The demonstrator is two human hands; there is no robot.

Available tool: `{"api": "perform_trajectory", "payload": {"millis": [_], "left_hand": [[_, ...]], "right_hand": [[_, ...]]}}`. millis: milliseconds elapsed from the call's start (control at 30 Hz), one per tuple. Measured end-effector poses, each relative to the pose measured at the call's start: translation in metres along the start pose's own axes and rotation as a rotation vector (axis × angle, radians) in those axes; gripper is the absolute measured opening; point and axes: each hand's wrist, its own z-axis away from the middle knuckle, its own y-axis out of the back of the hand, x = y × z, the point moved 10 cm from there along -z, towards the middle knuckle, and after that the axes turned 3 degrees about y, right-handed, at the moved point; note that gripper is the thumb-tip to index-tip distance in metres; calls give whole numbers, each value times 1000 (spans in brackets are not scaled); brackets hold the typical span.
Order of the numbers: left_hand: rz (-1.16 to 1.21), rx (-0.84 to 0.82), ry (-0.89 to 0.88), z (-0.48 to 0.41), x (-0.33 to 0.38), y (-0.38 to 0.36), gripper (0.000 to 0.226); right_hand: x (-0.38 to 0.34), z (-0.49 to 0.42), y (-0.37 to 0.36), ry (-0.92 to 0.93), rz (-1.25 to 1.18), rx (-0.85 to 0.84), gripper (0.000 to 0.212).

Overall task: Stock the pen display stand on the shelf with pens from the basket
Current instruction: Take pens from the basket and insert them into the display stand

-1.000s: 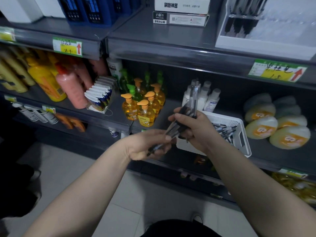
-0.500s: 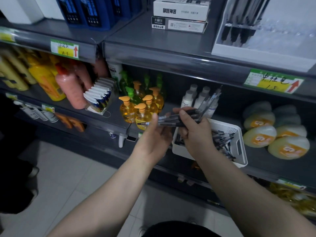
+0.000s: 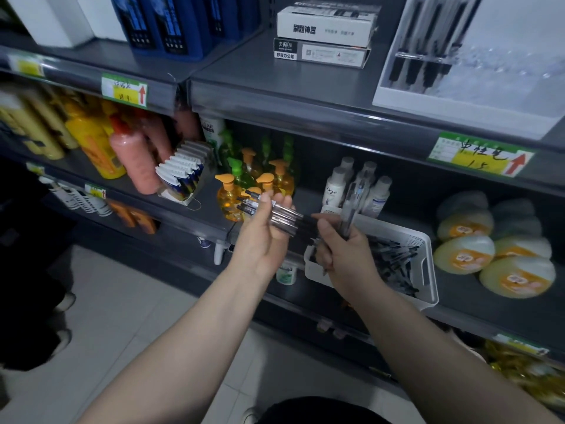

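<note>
My left hand (image 3: 262, 240) holds a pen bundle (image 3: 282, 217) lying crosswise; right hand (image 3: 344, 252) grips several upright pens (image 3: 351, 206) over white basket (image 3: 431, 289); display stand (image 3: 458, 110) on upper shelf.

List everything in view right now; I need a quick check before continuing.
pen display stand: one, white, top shelf right
racked pens: about four, dark-gripped, stand's left end
basket: one, white, middle shelf
loose pens: many, dark, in basket
pen bundle: several, dark, held level, left of basket
upright pens: few, clear, held at basket's left end
boxes: two, white over grey, top shelf centre
pump bottles: several, orange, middle shelf
white bottles: about four, behind basket
round packs: several, yellowish, right of basket
left hand: one, holding pen bundle
right hand: one, gripping upright pens
</note>
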Motion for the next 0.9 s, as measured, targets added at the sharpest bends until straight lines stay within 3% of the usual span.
{"api": "perform_trajectory", "payload": {"millis": [167,300,467,700,900], "left_hand": [[-274,-26,24,-7,24,8,17],[-530,-99,120,-4,24,2,10],[-735,-145,48,4,13,-17,4],[-852,-243,28,10,4,-30,13],[-720,-178,-38,10,21,-33,14]], "right_hand": [[-1,4,1,-137,260,-163,20],[-3,9,-5,-244,309,-348,25],[-3,12,-9,-268,425,-359,26],[-7,17,-18,-255,431,-321,28],[-4,21,-16,-247,515,-350,29]]}}
